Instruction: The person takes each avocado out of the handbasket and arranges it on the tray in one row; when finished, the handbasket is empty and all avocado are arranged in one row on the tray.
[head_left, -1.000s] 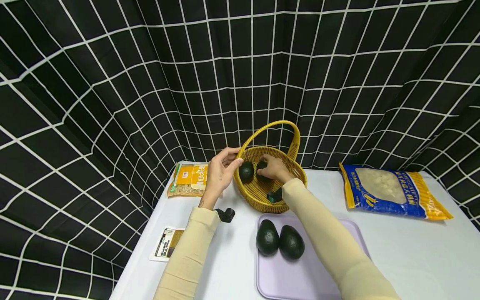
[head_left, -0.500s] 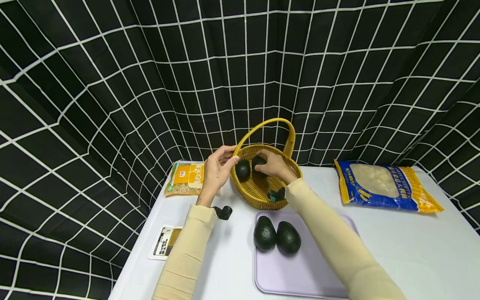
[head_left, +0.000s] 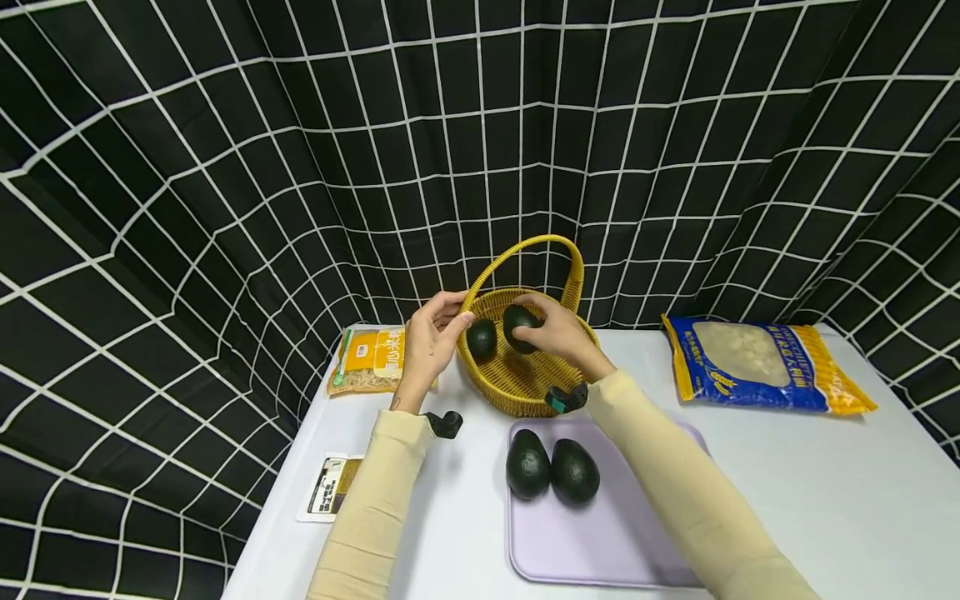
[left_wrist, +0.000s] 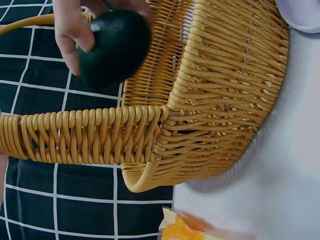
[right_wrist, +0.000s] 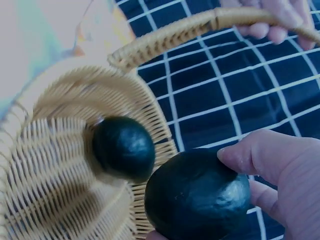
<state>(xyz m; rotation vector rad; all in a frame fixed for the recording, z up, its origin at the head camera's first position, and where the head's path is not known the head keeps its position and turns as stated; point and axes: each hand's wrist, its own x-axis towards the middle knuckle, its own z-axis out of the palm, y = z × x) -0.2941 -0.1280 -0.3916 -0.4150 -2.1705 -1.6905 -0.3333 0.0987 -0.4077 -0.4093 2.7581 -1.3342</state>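
My left hand [head_left: 433,342] grips the handle [left_wrist: 85,137] of a yellow wicker basket [head_left: 498,396] at its left side. In my right hand [head_left: 562,333] a dark green avocado [right_wrist: 197,195] is pinched between thumb and fingers; the right wrist view has it above the basket, near the rim. A second avocado [right_wrist: 125,149] lies inside the basket, apart from the held one. Two more avocados, a left one [head_left: 528,465] and a right one [head_left: 575,472], rest side by side on a lilac tray [head_left: 600,554] in front of the basket.
Left of the basket lies an orange food packet [head_left: 371,358], with a small white-edged packet [head_left: 330,487] nearer me, partly behind the left sleeve. A blue and yellow bag [head_left: 765,367] lies at the right. A black gridded curtain [head_left: 420,150] stands behind the white table [head_left: 787,492].
My right hand has raised the avocado from the basket's floor, and more of that avocado now shows. The left hand stays on the handle. The head view has shifted slightly.
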